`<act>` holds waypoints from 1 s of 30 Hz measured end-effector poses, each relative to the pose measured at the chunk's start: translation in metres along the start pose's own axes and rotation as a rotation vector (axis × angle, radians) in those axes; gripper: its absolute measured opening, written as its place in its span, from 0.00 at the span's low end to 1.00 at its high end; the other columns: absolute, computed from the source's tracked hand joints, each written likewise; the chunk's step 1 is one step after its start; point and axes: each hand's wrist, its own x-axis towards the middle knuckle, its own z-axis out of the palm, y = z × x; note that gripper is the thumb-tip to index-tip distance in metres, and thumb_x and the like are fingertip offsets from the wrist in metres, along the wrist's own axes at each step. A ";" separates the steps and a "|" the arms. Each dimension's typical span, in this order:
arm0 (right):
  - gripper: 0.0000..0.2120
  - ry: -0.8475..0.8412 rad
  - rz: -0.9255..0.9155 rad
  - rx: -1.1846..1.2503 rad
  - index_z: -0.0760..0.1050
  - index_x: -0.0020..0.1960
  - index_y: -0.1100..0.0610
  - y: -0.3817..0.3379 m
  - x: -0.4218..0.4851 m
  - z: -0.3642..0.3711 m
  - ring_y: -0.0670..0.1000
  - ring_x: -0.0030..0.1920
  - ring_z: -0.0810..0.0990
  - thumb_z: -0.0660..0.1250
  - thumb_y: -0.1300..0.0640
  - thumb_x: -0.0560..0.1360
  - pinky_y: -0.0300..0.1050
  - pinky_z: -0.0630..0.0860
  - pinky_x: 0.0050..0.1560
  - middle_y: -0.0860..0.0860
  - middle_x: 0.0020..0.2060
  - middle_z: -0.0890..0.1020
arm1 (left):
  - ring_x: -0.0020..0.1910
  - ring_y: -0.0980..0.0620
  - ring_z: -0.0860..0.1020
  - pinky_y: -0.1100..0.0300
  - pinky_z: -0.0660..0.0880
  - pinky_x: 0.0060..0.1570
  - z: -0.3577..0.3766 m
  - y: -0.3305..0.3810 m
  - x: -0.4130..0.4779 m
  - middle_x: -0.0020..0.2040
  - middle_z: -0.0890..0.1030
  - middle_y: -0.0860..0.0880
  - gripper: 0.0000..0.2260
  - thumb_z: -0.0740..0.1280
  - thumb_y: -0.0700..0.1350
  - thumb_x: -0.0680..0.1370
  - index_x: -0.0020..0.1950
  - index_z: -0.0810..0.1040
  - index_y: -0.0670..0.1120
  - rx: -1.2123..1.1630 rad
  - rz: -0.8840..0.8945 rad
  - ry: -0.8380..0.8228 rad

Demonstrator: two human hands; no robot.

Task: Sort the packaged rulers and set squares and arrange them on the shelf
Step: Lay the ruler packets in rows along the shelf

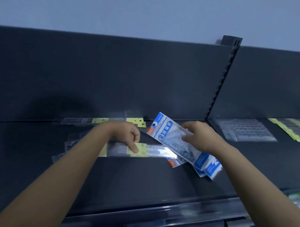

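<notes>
My right hand [199, 135] grips a blue-and-white "Geometric" set square pack [164, 130], tilted above the dark shelf [142, 176]. More blue packs [211, 168] fan out beneath it, and a red-cornered one [173, 162] lies on the shelf. My left hand [128, 135] has its fingers curled, and its index finger presses the yellow label of a clear packaged ruler [154, 151] lying flat on the shelf. Further ruler packs [101, 121] with yellow tags lie along the back of the shelf.
A slotted upright post [223, 79] divides the shelving. On the right bay lie a clear pack [244, 129] and yellow-tagged packs [295, 131]. The shelf's front rail [157, 213] runs below, with goods on lower shelves at the bottom right.
</notes>
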 end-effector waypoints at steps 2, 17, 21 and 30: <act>0.08 -0.009 0.003 0.006 0.75 0.53 0.49 0.003 -0.001 -0.001 0.52 0.47 0.77 0.65 0.58 0.74 0.47 0.74 0.46 0.48 0.48 0.80 | 0.31 0.60 0.73 0.65 0.68 0.35 -0.004 -0.003 -0.009 0.29 0.76 0.60 0.06 0.76 0.44 0.70 0.39 0.79 0.50 0.004 -0.010 0.059; 0.05 0.032 0.053 0.056 0.77 0.43 0.51 0.048 -0.055 -0.025 0.52 0.44 0.78 0.64 0.59 0.73 0.47 0.73 0.44 0.50 0.42 0.81 | 0.38 0.56 0.79 0.66 0.72 0.41 -0.043 0.045 -0.027 0.40 0.83 0.50 0.01 0.72 0.42 0.75 0.45 0.84 0.47 -0.219 0.209 0.503; 0.04 0.092 -0.016 0.032 0.78 0.42 0.51 0.085 -0.074 -0.051 0.48 0.43 0.76 0.67 0.58 0.74 0.45 0.71 0.42 0.47 0.39 0.80 | 0.30 0.60 0.74 0.62 0.72 0.35 -0.009 0.107 0.022 0.35 0.80 0.53 0.05 0.70 0.41 0.76 0.43 0.82 0.50 -0.127 0.297 0.473; 0.02 0.228 -0.066 -0.003 0.77 0.44 0.54 0.246 -0.126 -0.104 0.49 0.44 0.76 0.67 0.57 0.75 0.46 0.69 0.44 0.47 0.39 0.78 | 0.48 0.54 0.79 0.59 0.74 0.50 0.080 0.288 0.122 0.47 0.81 0.55 0.07 0.65 0.41 0.78 0.50 0.82 0.50 0.050 0.396 0.456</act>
